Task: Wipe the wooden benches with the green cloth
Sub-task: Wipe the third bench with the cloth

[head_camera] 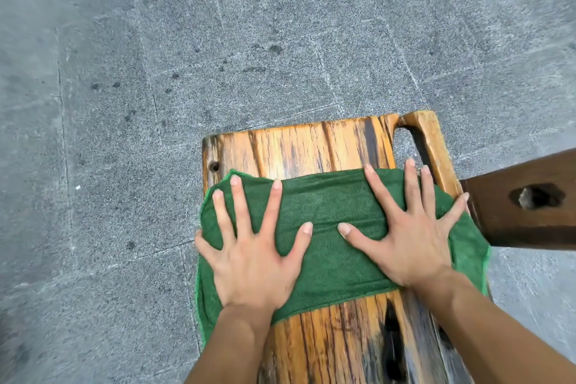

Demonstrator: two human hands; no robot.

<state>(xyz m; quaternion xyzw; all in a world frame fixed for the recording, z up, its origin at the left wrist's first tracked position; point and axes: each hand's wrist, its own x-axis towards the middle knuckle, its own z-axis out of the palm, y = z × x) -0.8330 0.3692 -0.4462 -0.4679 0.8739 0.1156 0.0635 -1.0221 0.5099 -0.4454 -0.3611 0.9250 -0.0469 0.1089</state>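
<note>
Both hands lie flat with fingers spread, side by side. The left hand [252, 256] and right hand [414, 246] press on the green cloth [327, 206], which spans the wooden desk [299, 146] close to its far end and drapes over both side edges. A dark wooden beam [530, 203] sits just right of the cloth. Grey stone paving [187, 40] lies beyond.

Desk [299, 146]: orange-brown wood, dark-streaked grain, glossy varnish.
Cloth [327, 206]: green fabric, fine-textured, matt, stitched hem.
Floor [156, 72]: grey speckled stone paving, rough, matt.
Beam [498, 221]: dark brown wood, duller finish.
</note>
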